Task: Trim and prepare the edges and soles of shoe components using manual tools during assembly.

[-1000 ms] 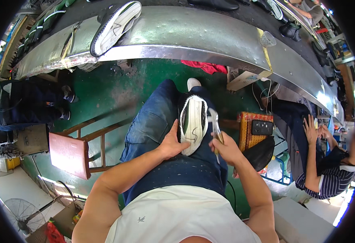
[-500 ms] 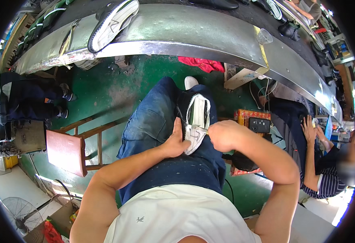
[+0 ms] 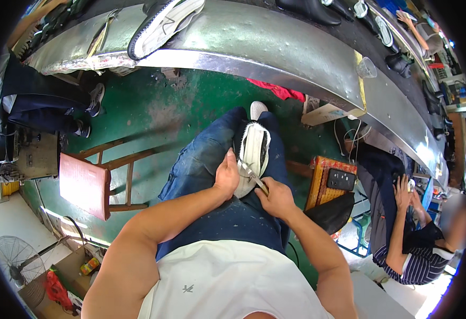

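Observation:
A shoe (image 3: 250, 143) rests sole side up across my lap, its pale underside framed by a dark, ragged edge. Along its left side my left hand (image 3: 227, 174) is wrapped, steadying it against my thighs. My right hand (image 3: 276, 198) grips the handle end of a narrow silver hand tool (image 3: 253, 174), closed around it at the shoe's near right. The tool's tip lies over the near half of the underside; its exact kind is hard to make out, and my fingers hide most of the handle.
Ahead runs a metal-edged bench (image 3: 233, 40) bearing a similar shoe (image 3: 164, 29) and a clear cup (image 3: 367, 68). A brown stool (image 3: 85, 183) stands left. At right are a black phone-like object (image 3: 341, 179) on a woven seat and a seated co-worker (image 3: 421, 234). Another person's legs (image 3: 52, 98) show far left.
My right hand has come down and nearer my body with the tool, the elbow dropping. The tool now slants across the shoe, which has turned slightly. The left hand still holds it.

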Tool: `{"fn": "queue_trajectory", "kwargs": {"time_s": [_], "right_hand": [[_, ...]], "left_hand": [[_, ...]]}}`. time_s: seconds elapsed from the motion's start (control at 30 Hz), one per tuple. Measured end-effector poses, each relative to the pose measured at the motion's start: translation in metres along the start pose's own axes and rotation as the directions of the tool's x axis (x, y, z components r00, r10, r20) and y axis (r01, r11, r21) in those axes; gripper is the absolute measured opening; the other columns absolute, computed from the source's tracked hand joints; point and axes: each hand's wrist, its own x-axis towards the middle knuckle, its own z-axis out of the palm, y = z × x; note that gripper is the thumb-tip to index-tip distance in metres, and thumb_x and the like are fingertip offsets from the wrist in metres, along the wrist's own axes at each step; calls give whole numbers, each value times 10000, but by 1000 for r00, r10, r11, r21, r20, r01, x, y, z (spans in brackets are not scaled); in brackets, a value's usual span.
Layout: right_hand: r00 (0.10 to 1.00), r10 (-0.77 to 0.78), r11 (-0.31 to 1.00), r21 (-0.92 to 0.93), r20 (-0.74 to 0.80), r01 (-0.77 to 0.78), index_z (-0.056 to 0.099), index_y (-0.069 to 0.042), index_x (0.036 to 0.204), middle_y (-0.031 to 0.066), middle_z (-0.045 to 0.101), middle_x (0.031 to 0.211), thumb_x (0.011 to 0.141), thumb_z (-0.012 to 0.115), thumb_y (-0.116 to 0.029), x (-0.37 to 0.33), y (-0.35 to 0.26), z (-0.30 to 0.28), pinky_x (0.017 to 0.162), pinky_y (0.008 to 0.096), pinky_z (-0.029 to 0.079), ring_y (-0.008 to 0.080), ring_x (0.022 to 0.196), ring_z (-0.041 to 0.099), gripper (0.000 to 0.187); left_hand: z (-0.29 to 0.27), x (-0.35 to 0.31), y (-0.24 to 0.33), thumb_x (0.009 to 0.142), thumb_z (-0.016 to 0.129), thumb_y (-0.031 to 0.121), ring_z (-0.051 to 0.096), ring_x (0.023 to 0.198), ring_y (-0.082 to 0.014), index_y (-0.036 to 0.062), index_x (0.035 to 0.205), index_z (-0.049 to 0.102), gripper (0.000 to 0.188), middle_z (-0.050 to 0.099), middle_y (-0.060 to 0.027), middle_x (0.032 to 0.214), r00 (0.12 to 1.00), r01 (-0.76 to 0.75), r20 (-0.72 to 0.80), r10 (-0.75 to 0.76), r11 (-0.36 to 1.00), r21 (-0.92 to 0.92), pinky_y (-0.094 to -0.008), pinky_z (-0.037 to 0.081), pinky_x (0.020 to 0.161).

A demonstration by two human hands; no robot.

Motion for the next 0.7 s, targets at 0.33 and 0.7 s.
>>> {"fn": "queue_trajectory", "kwargs": {"time_s": [0.33,0.7], "right_hand": [[955,-98,987,-95,281,129,438,168,1378,337,600,1225,912,647,-131,-3,1,-78,1044,466,469,477,1181,578,592],[640,333,887,-460,692,36,728,64,991,262,724,961,922,646,-315,84,-74,-147,821,475,547,397,913,712,394]], "left_hand": [[-14,-21,11,1085,335,284,166,1569,-253,-73,1608,95,677,176,-190,1695,951,79,308,-18,979,-186,-300,150,1253],[-27,-35,14,925,656,237,96,1583,-289,-104,1592,-9,1002,101,-284,1683,867,-387,462,185,835,391,-344,108,1266]]}}
